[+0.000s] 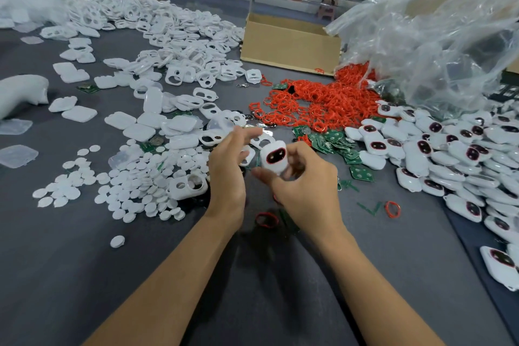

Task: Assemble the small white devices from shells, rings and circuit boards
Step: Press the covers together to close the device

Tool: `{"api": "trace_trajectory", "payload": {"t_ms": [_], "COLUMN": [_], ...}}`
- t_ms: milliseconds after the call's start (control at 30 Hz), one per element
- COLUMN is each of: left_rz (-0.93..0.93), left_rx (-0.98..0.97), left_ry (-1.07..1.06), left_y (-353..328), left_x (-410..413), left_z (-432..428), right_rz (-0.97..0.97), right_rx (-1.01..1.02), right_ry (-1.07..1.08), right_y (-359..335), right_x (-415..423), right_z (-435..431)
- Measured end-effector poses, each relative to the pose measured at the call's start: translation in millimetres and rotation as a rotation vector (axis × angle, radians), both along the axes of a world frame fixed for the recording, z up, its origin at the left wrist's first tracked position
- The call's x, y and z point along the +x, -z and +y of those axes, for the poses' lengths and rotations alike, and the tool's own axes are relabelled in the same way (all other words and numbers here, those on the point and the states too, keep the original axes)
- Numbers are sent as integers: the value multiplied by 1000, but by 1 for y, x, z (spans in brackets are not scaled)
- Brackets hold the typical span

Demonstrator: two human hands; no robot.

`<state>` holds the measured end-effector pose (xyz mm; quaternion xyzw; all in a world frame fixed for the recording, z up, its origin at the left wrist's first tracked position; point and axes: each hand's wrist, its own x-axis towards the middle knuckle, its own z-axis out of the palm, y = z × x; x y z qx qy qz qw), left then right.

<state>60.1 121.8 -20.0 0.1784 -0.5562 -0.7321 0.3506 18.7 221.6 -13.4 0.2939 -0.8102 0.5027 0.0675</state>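
Centre of view: one small white device, dark red-rimmed face window turned up, pinched between thumb and curled fingers of right hand. Just beside it at 9 o'clock: left hand, fingers loosely extended and spread, gripping nothing visible; contact with device not discernible through blur. At 1 o'clock: heap of red rings. At 2 o'clock, near the hands: green circuit boards. At 3 o'clock: pile of finished devices. From 10 to 12 o'clock: white shells. At 9 o'clock: white round discs. Far at 12 o'clock: cardboard box. Far at 2 o'clock: clear plastic bag. Parts spread over grey table.
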Motion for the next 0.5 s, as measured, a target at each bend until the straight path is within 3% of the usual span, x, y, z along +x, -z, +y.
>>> {"api": "trace_trajectory", "payload": {"t_ms": [133,267,500], "left_rz": [-27,14,32], "left_rx": [51,111,142], "left_ry": [231,291,406], "left_y": [-2,-4,-2], "left_x": [1,3,3], "left_z": [4,3,2], "right_rz": [-226,-505,-635], "right_rx": [15,-104,-243], "right_ry": [-97,-243,-345], "right_y": [-1,0,-3], "right_x": [-9,-9,-10], "right_z": [2,1,4]}}
